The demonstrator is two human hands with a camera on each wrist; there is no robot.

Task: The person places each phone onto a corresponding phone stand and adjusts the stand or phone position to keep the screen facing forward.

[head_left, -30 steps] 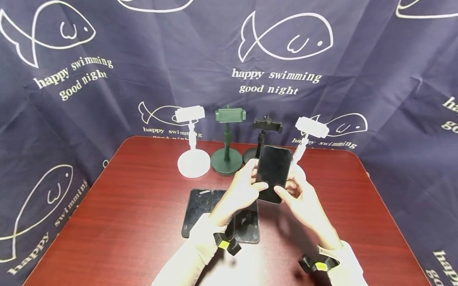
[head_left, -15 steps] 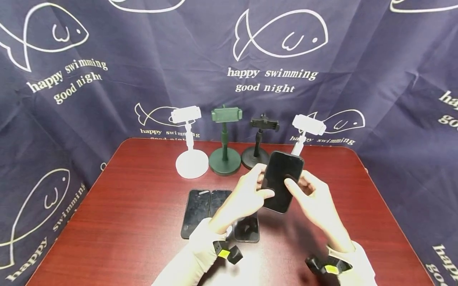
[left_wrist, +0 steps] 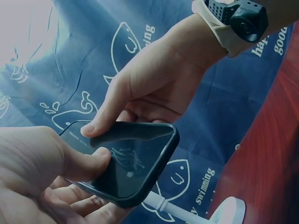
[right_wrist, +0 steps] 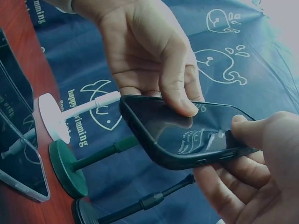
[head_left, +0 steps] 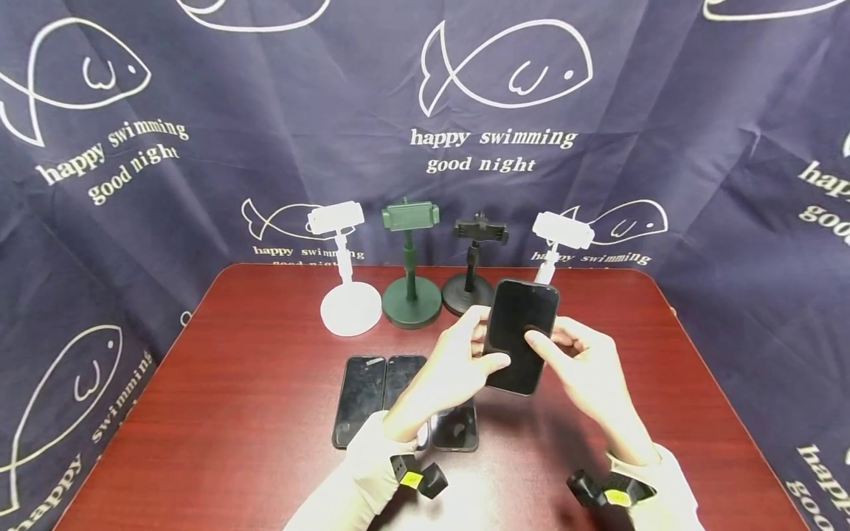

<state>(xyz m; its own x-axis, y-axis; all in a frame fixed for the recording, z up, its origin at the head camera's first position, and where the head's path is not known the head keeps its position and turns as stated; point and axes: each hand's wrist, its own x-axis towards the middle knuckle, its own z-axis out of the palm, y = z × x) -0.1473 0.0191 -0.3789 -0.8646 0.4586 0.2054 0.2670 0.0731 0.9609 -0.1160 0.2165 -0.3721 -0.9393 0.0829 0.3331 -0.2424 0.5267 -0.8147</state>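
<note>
A black smartphone [head_left: 514,324], screen toward me, is held up above the table between both hands. My left hand [head_left: 458,361] grips its left edge, thumb on the screen and fingers behind. From the right side my right hand [head_left: 587,365] pinches it, with the thumb [right_wrist: 247,130] pressed on the glass and fingers underneath. In the left wrist view the phone [left_wrist: 126,163] looks tilted, with a dark case edge. Behind it stands a white phone stand [head_left: 563,231], its base hidden by the phone and right hand.
More stands line the back: a white one [head_left: 350,310], a green one [head_left: 412,302] and a black one [head_left: 470,287]. Several phones lie side by side on the red table, including a left one [head_left: 358,402] and a right one [head_left: 455,428]; my left arm partly covers them. A patterned cloth hangs behind.
Both hands have carried the phone a little to the right and lower, uncovering the black stand's base. Over the last half second they stay nearly still while the head view shifts slightly.
</note>
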